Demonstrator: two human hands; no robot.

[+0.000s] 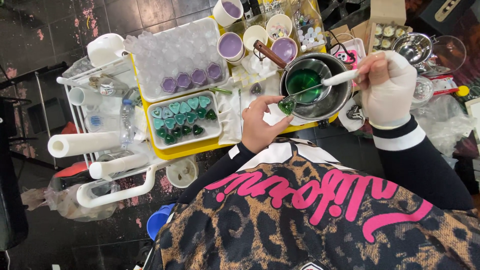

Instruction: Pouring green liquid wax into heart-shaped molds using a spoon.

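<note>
- Nearest the camera: the person's leopard-print top [300, 220] with pink lettering filled the lower frame and hid the front edge of the bench [320, 125].
- Left hand [260, 125] was bare, fingers curled, pinching a small heart-shaped mould [287, 106] of green liquid at the near rim of the steel pot [320, 92].
- Right hand [387, 87] was wrapped in a white covering, closed round the white handle of a spoon [320, 85]; the spoon bowl sat just over the heart mould.
- Pot held green liquid; its brown handle pointed up-left. How deep the liquid was, I couldn't tell.
- Yellow tray [175, 150] to the left carried a white tray of green hearts [182, 120] and a clear mould tray with four purple pieces [192, 79].
- Cups [231, 46] with purple liquid stood behind the pot; the top one was cut off by the frame.
- Far right, a steel bowl [412, 47] and clear plastic were partly cropped and hard to make out.
- Crowded: little free room between the pot, trays and cups. A white cart with paper rolls [82, 144] stood tight against the tray's left edge.
</note>
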